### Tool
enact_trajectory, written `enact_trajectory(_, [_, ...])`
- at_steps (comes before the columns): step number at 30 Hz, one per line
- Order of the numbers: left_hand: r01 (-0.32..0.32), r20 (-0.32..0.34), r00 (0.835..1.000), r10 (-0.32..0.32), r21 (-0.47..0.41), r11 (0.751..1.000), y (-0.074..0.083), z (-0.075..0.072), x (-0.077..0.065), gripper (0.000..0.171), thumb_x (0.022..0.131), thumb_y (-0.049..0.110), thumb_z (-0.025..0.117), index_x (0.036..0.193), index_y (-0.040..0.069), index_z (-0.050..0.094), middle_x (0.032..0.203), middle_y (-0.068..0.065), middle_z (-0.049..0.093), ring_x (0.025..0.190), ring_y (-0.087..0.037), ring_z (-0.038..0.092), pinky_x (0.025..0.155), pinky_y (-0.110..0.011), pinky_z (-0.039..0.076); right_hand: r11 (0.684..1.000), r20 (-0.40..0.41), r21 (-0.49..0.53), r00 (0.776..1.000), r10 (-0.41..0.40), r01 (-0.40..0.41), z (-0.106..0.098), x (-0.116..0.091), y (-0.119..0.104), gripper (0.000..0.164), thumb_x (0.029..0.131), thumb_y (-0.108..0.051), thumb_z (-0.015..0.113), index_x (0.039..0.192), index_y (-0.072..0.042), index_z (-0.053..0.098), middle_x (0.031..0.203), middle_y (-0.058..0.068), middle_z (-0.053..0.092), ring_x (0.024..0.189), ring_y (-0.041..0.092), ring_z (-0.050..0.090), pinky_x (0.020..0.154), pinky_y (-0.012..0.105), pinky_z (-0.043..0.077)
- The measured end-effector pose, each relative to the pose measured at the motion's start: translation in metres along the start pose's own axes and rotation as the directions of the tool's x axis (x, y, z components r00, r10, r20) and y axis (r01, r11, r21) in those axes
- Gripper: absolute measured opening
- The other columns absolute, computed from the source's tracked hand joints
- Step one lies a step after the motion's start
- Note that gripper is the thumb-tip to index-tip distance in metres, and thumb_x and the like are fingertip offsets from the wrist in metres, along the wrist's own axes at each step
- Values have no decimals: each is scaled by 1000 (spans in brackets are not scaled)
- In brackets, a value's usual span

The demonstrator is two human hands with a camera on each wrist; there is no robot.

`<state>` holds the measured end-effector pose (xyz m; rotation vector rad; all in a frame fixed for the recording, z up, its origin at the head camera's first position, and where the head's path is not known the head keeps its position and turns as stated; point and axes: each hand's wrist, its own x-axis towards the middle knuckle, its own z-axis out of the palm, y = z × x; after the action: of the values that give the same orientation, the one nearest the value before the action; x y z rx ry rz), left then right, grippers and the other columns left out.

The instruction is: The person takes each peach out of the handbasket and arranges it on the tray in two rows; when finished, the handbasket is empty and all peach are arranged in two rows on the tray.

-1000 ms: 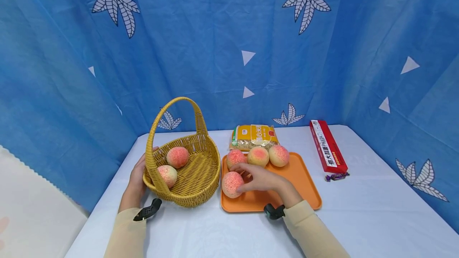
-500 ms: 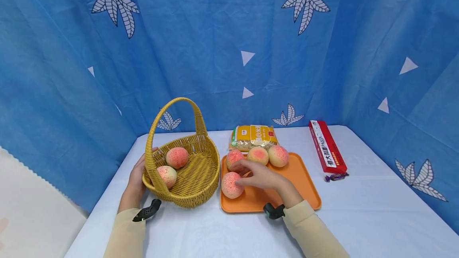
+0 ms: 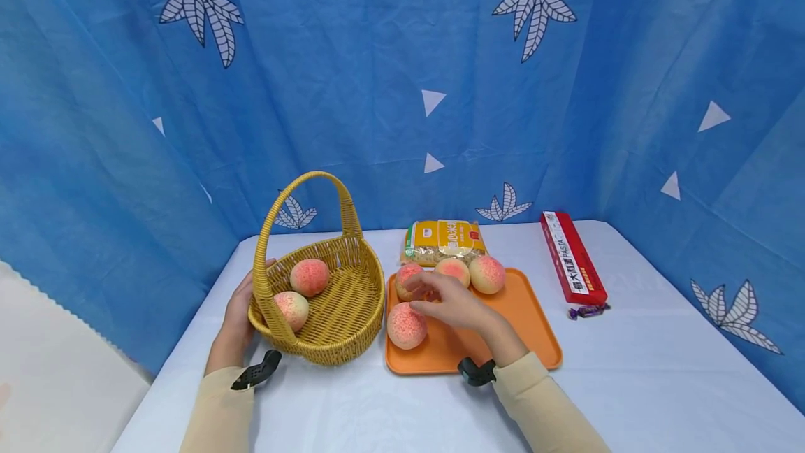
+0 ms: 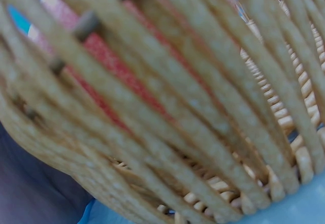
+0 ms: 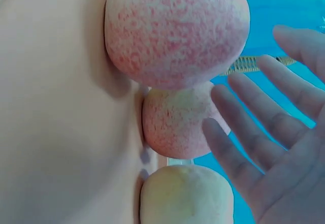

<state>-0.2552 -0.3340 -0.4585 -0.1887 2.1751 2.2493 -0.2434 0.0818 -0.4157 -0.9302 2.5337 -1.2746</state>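
Left grip (image 3: 237, 310): on the basket (image 3: 339, 353), against its left outer wall. Can't tell if those fingers are curled; the wicker hides most of them. Right grip (image 3: 458, 305): released, holding nothing, just above the near peach (image 3: 407, 327) at the left end of the orange tray (image 3: 516, 331).

Head view: 4 peaches on tray, 2 in basket. Right wrist view adds what head can't: fingers straight and spread, gap between them and the near peach; only 3 peaches in frame there. Left wrist view: weave close up, red peach (image 4: 122, 71) visible through the slats.

Orientation: near peach is round, no clear long axis. Basket upright, handle arching from near left to far right. Tray long axis side to side. Red pasta box (image 3: 574, 257), right of tray, runs front to back on the bench (image 3: 635, 383), slightly angled.
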Motion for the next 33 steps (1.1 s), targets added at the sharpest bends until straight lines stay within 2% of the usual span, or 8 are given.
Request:
enact_trajectory(6, [-6,-1,1000,6,11,1000,1,2,0,52,108,45,27,159,31,26,167,0,20,152,-18,18,126,-40,16,1000,-80,-3,996,-25,25,4,3,-5,38,97,-24,66,132,-11,60,130,6,65,115,22,62,100,45,52])
enact_trajectory(10, [-5,0,1000,5,5,1000,2,1,0,52,108,45,27,159,31,26,168,1,19,154,-17,17,127,-41,15,999,-130,1,991,-41,42,7,6,-8,36,97,-26,67,131,-15,62,132,2,64,117,22,62,100,44,52])
enact_trajectory(14, [-5,2,1000,5,1,1000,1,1,0,52,109,44,27,159,30,25,169,3,17,155,-18,13,128,-42,12,999,-162,15,986,-42,45,10,8,-11,34,96,-21,67,130,-14,63,134,-2,62,116,21,63,96,42,53])
enact_trajectory(16, [-3,3,1000,3,-4,1000,1,1,0,52,109,43,27,160,30,24,169,4,15,156,-18,11,128,-42,10,999,-166,20,985,-41,45,12,8,-12,33,96,-18,67,129,-13,63,133,-3,62,112,20,63,94,39,54])
enact_trajectory(20, [2,5,1000,-2,-15,1000,1,1,-1,52,109,41,27,160,29,24,169,5,13,157,-17,8,128,-42,9,998,-170,16,984,-57,61,15,10,-14,29,96,-17,66,126,-19,65,131,-3,63,107,21,63,90,36,54])
enact_trajectory(22, [0,6,1000,0,-17,1000,2,1,-1,52,109,40,27,160,29,24,169,5,13,157,-17,8,128,-42,9,997,-171,14,983,-70,74,16,11,-16,28,97,-17,66,125,-20,65,131,-3,62,110,23,63,90,37,55])
enact_trajectory(27, [-3,11,1000,3,-6,1000,2,0,-2,51,109,41,27,159,30,26,169,4,15,156,-17,10,128,-42,9,995,-160,27,982,-95,101,21,14,-20,30,98,-16,64,128,-13,64,131,-1,63,124,29,59,98,45,54])
enact_trajectory(33, [-6,15,1000,6,3,1000,2,0,-2,51,109,39,25,159,30,26,167,1,19,154,-16,14,127,-42,9,991,-144,17,981,-132,136,27,16,-23,33,98,-15,64,131,-11,61,131,3,62,123,34,57,100,48,52])
